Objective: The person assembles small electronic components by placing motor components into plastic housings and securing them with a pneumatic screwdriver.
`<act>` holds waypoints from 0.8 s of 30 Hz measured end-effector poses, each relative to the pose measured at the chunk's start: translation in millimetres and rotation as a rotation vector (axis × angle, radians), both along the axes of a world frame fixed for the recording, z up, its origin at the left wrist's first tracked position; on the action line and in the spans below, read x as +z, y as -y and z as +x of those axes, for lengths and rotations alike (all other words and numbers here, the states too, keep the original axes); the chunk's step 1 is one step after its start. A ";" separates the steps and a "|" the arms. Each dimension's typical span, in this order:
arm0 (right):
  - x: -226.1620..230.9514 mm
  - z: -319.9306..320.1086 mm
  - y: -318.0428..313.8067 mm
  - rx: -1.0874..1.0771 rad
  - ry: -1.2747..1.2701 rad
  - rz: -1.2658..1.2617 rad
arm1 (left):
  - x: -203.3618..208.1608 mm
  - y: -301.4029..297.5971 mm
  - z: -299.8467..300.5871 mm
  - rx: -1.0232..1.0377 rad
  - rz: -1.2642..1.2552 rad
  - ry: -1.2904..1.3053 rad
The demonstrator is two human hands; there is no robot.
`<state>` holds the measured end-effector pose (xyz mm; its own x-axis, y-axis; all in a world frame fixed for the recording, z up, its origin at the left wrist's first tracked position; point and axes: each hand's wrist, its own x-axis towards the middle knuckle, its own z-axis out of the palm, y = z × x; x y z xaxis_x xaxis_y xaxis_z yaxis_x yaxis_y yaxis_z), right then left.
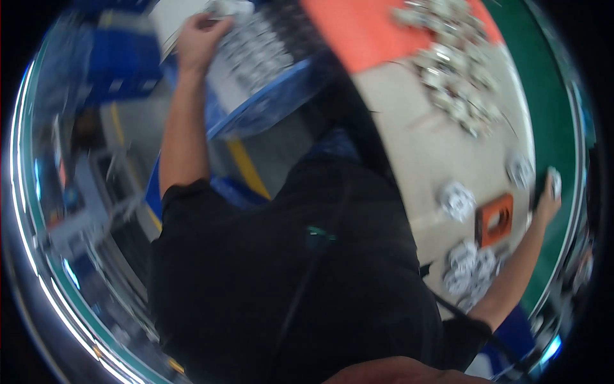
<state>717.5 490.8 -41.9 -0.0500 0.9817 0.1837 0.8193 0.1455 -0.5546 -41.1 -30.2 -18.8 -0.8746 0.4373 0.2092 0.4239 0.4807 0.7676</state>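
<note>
"White parts (257, 59) fill the box (263, 96); left hand (199, 40)?"
"Over its left edge, touching one perhaps; grip too blurred to tell"
"Right hand (549, 200)?"
"Pinching another white part (555, 182) past the table (409, 144)'s right edge; probably a transfer step, calling next for steady fingers"

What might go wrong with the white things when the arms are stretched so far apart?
The right hand seems to hold a white part by its fingertips over the green surface, so it might slip and drop. The right forearm is close to the pile of round white pieces, so a bump could scatter them.
</note>
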 end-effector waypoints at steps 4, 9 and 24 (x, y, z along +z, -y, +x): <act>5.0 -49.8 -0.9 -0.147 0.204 -0.128 | -81.0 100.6 -15.5 0.256 -0.252 0.123; 30.1 -34.5 51.3 -0.095 0.009 -0.195 | -174.0 170.7 -17.3 0.296 -0.452 0.512; 96.0 -3.4 196.9 -0.212 0.302 -0.058 | -288.7 167.1 -170.2 0.915 -0.426 0.295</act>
<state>714.1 293.9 54.1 0.1118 0.9845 0.1354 0.9559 -0.0693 -0.2855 -211.3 -197.2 -307.6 -0.8998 -0.4286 -0.0815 -0.4134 0.7780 0.4731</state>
